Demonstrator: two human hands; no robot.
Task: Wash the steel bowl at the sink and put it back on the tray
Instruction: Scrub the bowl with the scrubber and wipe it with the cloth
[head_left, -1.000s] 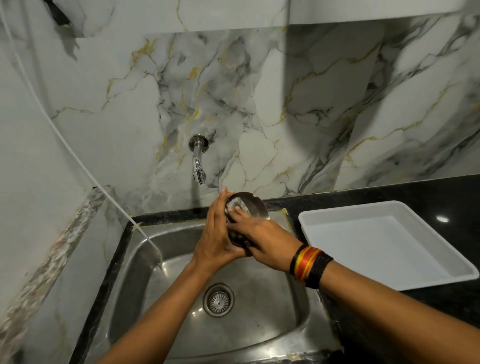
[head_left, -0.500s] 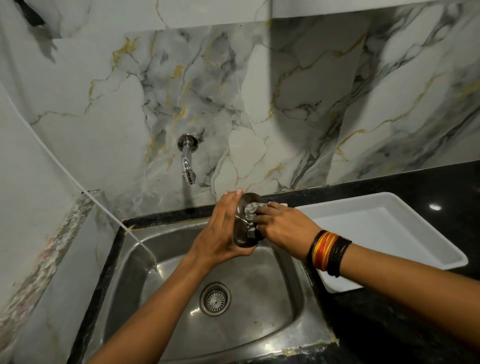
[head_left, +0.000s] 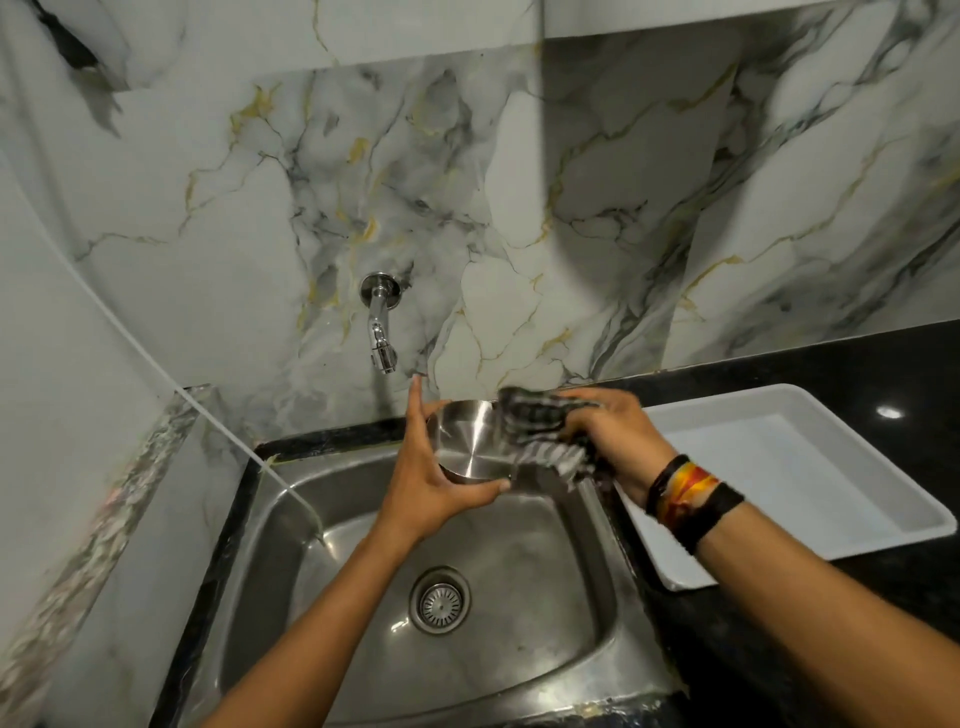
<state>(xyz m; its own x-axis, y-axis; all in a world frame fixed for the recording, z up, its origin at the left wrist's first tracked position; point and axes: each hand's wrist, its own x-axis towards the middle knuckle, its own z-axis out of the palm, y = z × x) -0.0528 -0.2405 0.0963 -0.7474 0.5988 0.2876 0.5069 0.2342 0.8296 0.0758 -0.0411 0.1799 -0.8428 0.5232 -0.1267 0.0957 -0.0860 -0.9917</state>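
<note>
The steel bowl (head_left: 470, 439) is held above the back of the steel sink (head_left: 540, 571), tilted so its shiny inside faces me. My left hand (head_left: 431, 467) grips its left rim and underside. My right hand (head_left: 615, 436) holds a grey striped scrubbing cloth (head_left: 543, 436) pressed against the bowl's right rim. The white tray (head_left: 810, 483) lies on the black counter just right of the sink, with nothing in it.
A chrome tap (head_left: 381, 327) sticks out of the marble wall above the sink, with no water running that I can see. A thin white hose (head_left: 234, 441) slants down into the sink's left corner. The drain (head_left: 440, 600) sits mid-basin. Black countertop (head_left: 857, 358) surrounds the tray.
The bowl has turned from edge-on to show its inside. My right hand moved right, and the cloth now spreads over the bowl's right rim.
</note>
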